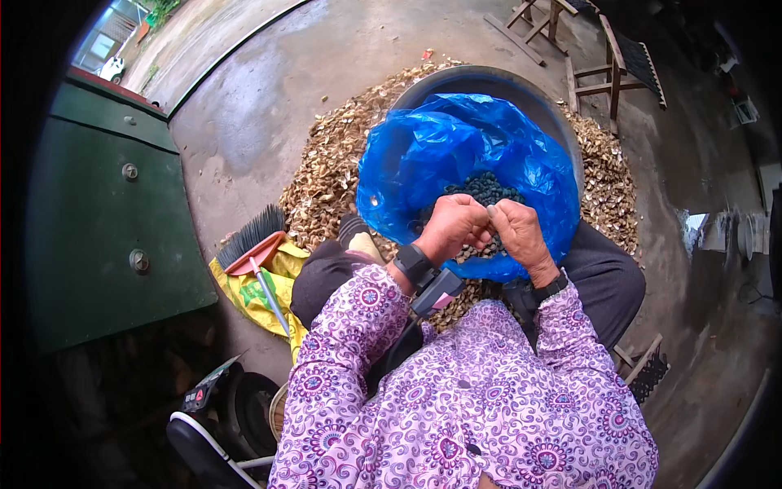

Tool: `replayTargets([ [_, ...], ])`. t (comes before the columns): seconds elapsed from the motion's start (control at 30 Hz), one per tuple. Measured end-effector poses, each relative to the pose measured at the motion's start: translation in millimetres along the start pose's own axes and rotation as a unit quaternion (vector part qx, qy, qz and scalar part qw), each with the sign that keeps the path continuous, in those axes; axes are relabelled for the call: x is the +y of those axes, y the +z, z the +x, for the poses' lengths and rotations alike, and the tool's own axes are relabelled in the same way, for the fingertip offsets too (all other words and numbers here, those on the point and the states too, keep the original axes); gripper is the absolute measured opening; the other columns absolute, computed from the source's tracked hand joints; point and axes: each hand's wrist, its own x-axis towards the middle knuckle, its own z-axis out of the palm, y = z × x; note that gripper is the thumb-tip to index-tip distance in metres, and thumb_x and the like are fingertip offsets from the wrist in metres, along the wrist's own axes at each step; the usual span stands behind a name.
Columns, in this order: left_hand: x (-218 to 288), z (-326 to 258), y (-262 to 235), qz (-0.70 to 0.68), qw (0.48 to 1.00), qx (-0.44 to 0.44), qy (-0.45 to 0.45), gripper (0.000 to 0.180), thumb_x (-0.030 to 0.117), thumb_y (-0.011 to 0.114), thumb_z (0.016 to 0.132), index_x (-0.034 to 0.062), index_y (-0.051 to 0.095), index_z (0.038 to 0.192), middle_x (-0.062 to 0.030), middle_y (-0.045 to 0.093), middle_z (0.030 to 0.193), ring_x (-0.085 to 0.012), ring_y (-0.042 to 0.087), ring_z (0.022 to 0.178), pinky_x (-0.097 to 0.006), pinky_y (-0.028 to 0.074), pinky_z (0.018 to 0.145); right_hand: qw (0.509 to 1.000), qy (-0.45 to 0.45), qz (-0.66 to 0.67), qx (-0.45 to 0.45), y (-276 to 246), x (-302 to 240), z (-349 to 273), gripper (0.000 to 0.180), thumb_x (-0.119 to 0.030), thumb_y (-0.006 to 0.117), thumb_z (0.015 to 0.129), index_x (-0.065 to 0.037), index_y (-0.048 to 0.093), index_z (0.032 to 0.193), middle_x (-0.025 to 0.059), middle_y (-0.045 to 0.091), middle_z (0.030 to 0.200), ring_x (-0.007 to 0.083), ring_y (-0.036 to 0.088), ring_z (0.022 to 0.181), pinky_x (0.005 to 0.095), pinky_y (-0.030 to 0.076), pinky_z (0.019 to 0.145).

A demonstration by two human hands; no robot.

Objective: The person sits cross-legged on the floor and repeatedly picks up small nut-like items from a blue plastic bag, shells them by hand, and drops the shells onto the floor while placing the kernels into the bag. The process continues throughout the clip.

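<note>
My left hand and my right hand meet over a blue plastic bag that lines a grey basin. Both hands pinch one small pale piece between their fingertips. Dark small nuts or seeds lie in a heap inside the bag, just beyond my fingers. Both wrists carry black bands, and a small device hangs under the left wrist. My sleeves are purple with a floral pattern.
A wide heap of tan husks surrounds the basin on the concrete floor. A broom with a red head lies on a yellow sack at the left. A green metal cabinet stands further left. Wooden stools stand behind.
</note>
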Motion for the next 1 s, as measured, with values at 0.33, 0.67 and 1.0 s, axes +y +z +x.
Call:
replayTargets([
  [0.33, -1, 2, 5, -0.043, 0.997, 0.065, -0.009, 0.007, 0.001, 0.055, 0.073, 0.0027, 0.048, 0.07, -0.0092, 0.056, 0.061, -0.0146, 0.054, 0.045, -0.027, 0.045, 0.038, 0.978, 0.146, 0.133, 0.065, 13, 7, -3, 0.028, -0.02, 0.049, 0.087, -0.001, 0.053, 0.068, 0.0082, 0.052, 0.059, 0.0143, 0.047, 0.054, 0.0305, 0.038, 0.051],
  [0.67, 7, 6, -8, -0.014, 0.997, 0.056, 0.051, 0.003, 0.003, 0.051, 0.072, 0.0023, 0.049, 0.073, -0.0093, 0.057, 0.064, -0.0131, 0.052, 0.047, -0.026, 0.044, 0.04, 0.991, 0.13, 0.005, 0.03, 0, 20, 4, 0.029, -0.027, 0.057, 0.081, -0.002, 0.058, 0.067, 0.0095, 0.057, 0.059, 0.0175, 0.054, 0.053, 0.0316, 0.04, 0.05],
  [1.0, 16, -2, -5, -0.015, 0.996, 0.058, 0.066, 0.003, 0.004, 0.051, 0.072, 0.0017, 0.05, 0.074, -0.0086, 0.056, 0.063, -0.0127, 0.05, 0.046, -0.026, 0.042, 0.039, 0.983, 0.153, -0.097, -0.001, -13, 24, 8, 0.035, -0.034, 0.061, 0.076, -0.001, 0.058, 0.063, 0.012, 0.055, 0.056, 0.0195, 0.055, 0.054, 0.0329, 0.041, 0.051],
])
